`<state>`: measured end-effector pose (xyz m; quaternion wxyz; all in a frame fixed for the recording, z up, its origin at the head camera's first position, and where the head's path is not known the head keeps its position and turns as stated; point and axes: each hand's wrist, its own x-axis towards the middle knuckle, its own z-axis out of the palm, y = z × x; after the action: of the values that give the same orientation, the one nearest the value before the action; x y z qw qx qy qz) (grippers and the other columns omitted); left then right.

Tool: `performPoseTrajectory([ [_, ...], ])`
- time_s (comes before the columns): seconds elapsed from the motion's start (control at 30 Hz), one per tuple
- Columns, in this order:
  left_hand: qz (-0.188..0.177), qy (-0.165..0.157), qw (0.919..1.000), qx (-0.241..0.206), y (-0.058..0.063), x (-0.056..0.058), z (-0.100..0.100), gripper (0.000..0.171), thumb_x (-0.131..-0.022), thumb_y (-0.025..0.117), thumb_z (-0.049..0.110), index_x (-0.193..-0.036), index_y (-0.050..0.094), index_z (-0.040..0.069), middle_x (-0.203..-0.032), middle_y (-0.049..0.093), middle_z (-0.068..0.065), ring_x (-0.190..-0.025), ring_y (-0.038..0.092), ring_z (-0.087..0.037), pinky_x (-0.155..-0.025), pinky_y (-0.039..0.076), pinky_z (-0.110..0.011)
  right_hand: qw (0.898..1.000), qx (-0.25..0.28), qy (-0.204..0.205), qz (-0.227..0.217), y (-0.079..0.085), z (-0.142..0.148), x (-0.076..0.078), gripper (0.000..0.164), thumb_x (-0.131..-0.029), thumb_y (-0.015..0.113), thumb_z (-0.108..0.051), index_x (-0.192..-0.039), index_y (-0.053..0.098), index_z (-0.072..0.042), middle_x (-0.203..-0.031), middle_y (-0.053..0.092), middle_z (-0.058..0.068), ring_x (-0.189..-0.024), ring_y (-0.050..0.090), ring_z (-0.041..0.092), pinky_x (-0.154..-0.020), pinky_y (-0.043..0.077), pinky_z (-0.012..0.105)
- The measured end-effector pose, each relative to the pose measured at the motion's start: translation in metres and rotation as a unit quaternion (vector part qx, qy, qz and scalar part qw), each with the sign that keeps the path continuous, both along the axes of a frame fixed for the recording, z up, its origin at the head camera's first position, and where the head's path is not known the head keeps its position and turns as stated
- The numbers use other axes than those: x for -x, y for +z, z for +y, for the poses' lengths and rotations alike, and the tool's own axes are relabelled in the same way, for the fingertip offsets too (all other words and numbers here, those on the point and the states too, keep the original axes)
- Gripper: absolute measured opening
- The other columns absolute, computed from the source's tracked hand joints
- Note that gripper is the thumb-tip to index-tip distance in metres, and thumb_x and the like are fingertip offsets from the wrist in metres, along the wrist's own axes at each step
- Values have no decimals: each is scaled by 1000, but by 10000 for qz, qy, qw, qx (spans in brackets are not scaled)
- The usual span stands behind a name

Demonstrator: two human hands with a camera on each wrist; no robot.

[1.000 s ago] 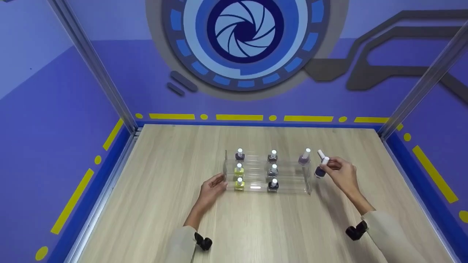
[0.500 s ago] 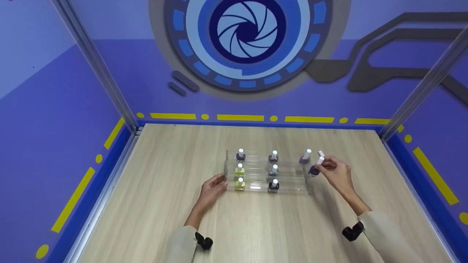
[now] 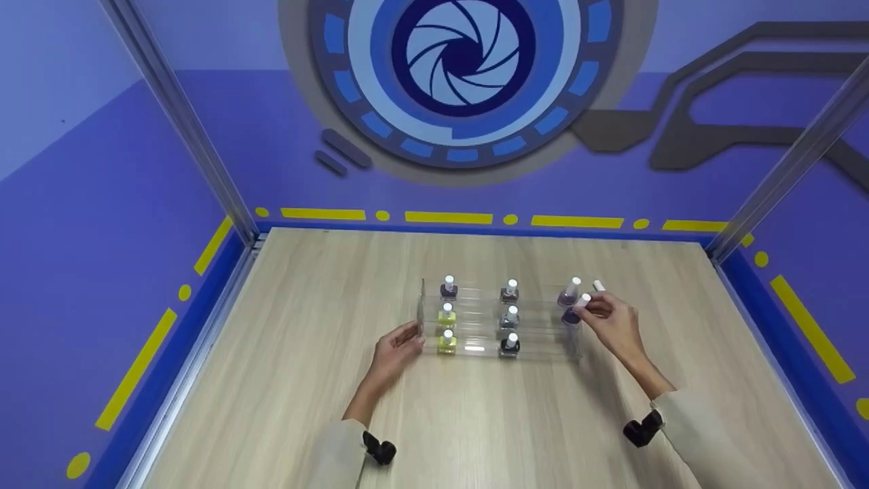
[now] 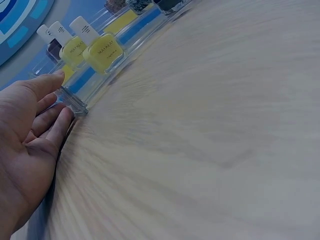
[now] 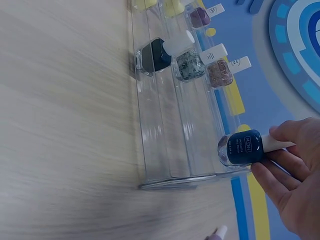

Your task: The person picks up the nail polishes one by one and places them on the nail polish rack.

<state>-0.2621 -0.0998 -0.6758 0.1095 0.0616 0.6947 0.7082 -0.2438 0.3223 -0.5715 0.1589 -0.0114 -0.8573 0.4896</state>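
My right hand (image 3: pixel 613 324) pinches a dark nail polish bottle (image 5: pixel 245 147) by its white cap. The bottle is tilted at the right end of the clear tiered display rack (image 3: pixel 475 348), overlapping its middle tier in the head view. Just behind it, a mauve polish bottle (image 3: pixel 567 296) leans on the top tier. My left hand (image 3: pixel 395 353) holds the rack's left end, thumb and fingertips at the clear end panel (image 4: pixel 72 101). Yellow polish bottles (image 4: pixel 103 53) stand close to that thumb.
A black polish bottle (image 3: pixel 509 346), a glittery grey one (image 3: pixel 509 319) and another dark one (image 3: pixel 509 293) form the rack's middle column. Beyond my right hand shows a white cap (image 3: pixel 598 285) of another bottle on the wooden table (image 3: pixel 305 305). Patterned walls enclose the table.
My right hand has moved left with the dark polish bottle, from beside the rack to over its right end. My left hand has stayed at the rack's left end.
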Motion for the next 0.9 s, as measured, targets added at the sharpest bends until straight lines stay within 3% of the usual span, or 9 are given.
performPoseTrajectory([
  [0.13,50,83,9999,106,1,0,-1,56,-100,67,20,-149,48,1,-154,49,-23,-146,45,-38,-112,51,-32,9999,44,39,-116,-6,-2,1,25,-87,78,1,-108,68,10,-101,75,29,-85,74,5,-73,56,5],
  [0.33,47,26,9999,-86,-1,1,2,57,-100,67,19,-150,47,-1,-154,48,-24,-146,45,-39,-112,51,-31,9999,12,67,-121,-10,-2,1,22,-86,79,3,-104,69,9,-98,76,28,-81,71,-3,-72,55,3],
  [0.57,53,92,9999,11,1,1,4,56,-99,69,21,-148,50,1,-152,52,-22,-144,48,-36,-113,50,-31,9995,-273,149,-53,-13,1,3,21,-86,80,-2,-103,72,8,-98,76,26,-85,77,17,-73,54,2],
  [0.9,-93,86,9998,-127,0,0,2,58,-99,68,20,-149,47,-1,-154,49,-23,-145,46,-37,-114,50,-31,9988,-450,175,-97,-14,-4,3,20,-84,79,3,-103,72,8,-98,77,25,-87,78,20,-74,53,2],
])
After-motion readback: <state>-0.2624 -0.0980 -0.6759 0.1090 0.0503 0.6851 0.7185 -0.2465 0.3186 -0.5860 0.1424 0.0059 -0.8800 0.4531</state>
